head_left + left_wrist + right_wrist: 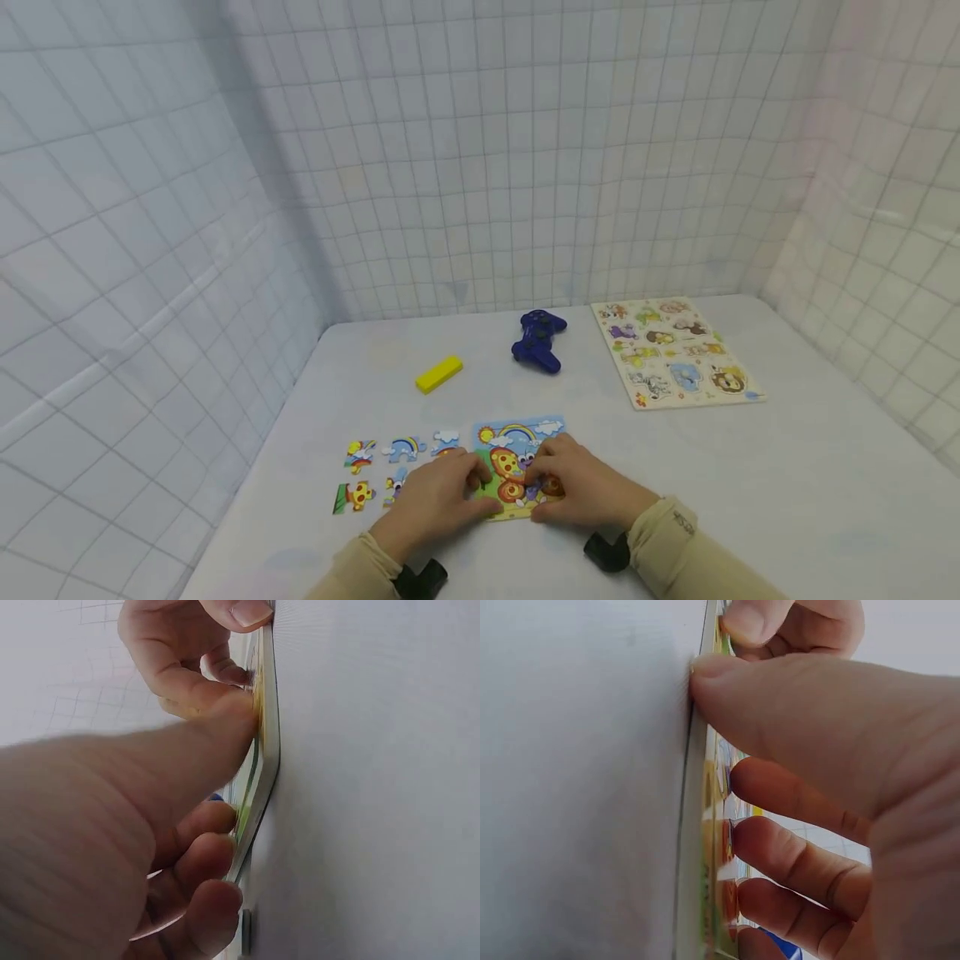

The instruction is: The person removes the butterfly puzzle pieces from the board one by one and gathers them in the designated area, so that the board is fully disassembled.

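A small jigsaw puzzle [517,433] with a bright snail, sun and rainbow picture lies flat on the white table in front of me. My left hand [442,492] holds its near left corner, thumb on the near border and bent fingers along the left edge. From the other side, my right hand [577,483] has its thumb [727,679] at the near edge and bent fingertips [754,776] on the picture face. Beside the left hand lie several loose jigsaw pieces [406,448], one partly hidden behind that hand.
Behind the puzzle lie a yellow block [439,374] and a dark blue game controller [537,340]. A wooden animal puzzle board [675,354] lies at the back right. Grid-patterned white cloth walls [465,167] enclose the table at the back and sides.
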The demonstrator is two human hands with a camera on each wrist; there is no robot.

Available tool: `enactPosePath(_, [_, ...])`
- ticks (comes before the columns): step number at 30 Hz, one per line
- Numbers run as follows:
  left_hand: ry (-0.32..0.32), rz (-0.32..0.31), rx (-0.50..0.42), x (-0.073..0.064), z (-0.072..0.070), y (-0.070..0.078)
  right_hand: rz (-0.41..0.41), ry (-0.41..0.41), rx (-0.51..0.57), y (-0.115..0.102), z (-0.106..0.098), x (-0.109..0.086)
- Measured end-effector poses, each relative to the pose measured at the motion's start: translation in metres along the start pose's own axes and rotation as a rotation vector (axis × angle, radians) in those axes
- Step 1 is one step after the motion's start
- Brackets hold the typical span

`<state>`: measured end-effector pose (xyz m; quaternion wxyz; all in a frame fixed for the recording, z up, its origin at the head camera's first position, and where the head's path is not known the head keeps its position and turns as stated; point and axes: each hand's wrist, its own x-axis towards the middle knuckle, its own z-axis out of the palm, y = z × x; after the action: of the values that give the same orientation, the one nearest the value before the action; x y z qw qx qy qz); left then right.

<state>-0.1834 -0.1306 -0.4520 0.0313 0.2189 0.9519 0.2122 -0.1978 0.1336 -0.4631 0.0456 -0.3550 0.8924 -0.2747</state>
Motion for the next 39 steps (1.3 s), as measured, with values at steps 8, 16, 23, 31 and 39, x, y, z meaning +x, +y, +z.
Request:
enactPosePath(8, [0.017, 0.007, 0.001, 0.0007, 0.0045, -0.0026, 0.013, -0.015, 0.016, 0.0004, -0.0001, -0.0020])
enactPosePath(16, [0.033, -0.007, 0.015, 0.0007, 0.0035, -0.0033, -0.002, -0.003, 0.001, -0.0014, -0.0003, 0.0007])
enactPosePath(23, [0.019, -0.015, -0.004, 0.0022, 0.0045, -0.0037, 0.010, -0.012, 0.005, -0.0015, -0.0006, 0.0008])
enactPosePath(31, [-0.011, 0.016, -0.058, 0.0042, 0.0047, -0.0030, 0.015, -0.016, -0.007, -0.0016, -0.0021, 0.0003])
enactPosePath(39, [0.020, 0.020, -0.066, 0.0032, 0.0030, -0.0020, 0.013, -0.013, -0.015, -0.0026, -0.0015, 0.0010])
